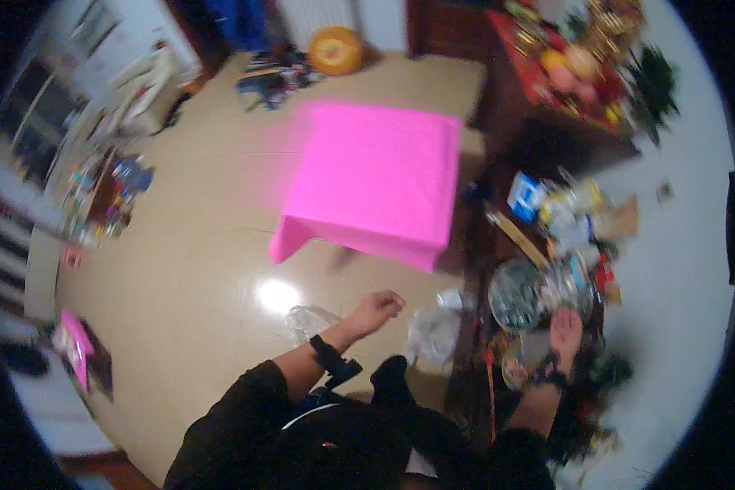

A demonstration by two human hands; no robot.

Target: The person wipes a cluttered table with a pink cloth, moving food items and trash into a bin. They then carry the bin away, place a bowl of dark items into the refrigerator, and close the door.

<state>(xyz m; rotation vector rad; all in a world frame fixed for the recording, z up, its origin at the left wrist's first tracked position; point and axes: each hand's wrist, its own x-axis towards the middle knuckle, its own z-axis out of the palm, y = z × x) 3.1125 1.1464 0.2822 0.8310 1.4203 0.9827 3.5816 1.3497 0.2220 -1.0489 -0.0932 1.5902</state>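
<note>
My left hand (pixel 376 312) hangs in front of my body with its fingers loosely curled; whether they are fully closed is unclear, and no object shows in it. Beyond it stands a small table draped with a bright pink cloth (pixel 380 174). My right hand (pixel 566 331) is over the cluttered sideboard at the right, fingers extended, beside a round transparent container (pixel 516 296). Blur hides whether it touches anything there. Both wrists carry dark straps. A clear plastic bag (pixel 435 334) lies to the right of my left hand, near the sideboard.
Fruit sits on a red-covered stand (pixel 527 79) at the upper right. A round orange object (pixel 335 51) and a cluttered pile (pixel 272 79) lie by the far wall. A light armchair (pixel 150 98) and a shelf of small items (pixel 101 190) are at left. Another plastic bag (pixel 309 321) rests on the floor.
</note>
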